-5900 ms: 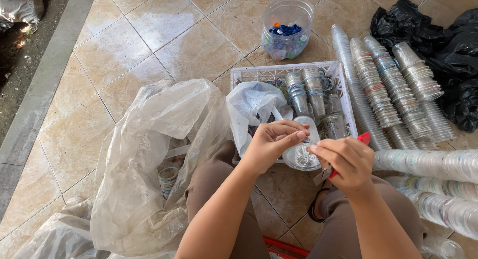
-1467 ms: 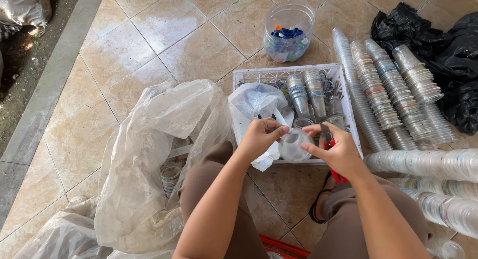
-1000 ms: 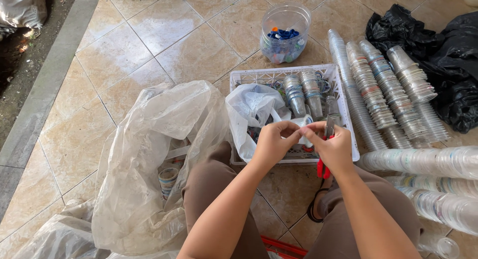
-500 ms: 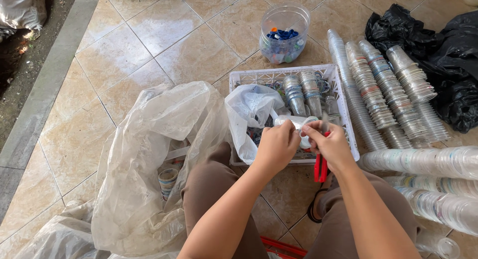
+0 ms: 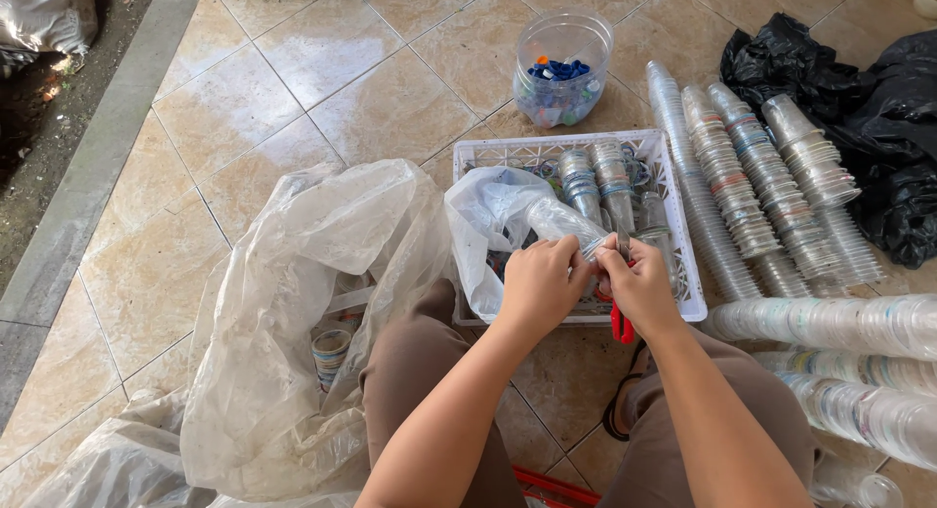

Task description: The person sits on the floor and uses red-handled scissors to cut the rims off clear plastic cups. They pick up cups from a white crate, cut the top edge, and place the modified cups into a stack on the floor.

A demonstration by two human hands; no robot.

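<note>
- Two hands meet at the middle of the frame, over the near edge of the white crate (image 5: 683, 303), with a clear plastic bottle (image 5: 561, 223) between them.
- Its long axis runs from the fingers up and to the left, the neck end at the fingertips and the body lying over the white plastic bag (image 5: 488, 215).
- Left hand (image 5: 540, 285) is curled shut around the neck end.
- Right hand (image 5: 639, 288) is closed too, pinching a red-handled tool (image 5: 621, 325) whose tip meets the neck; the blade itself is too small to make out.
- Both hands are equally close, touching each other.
</note>
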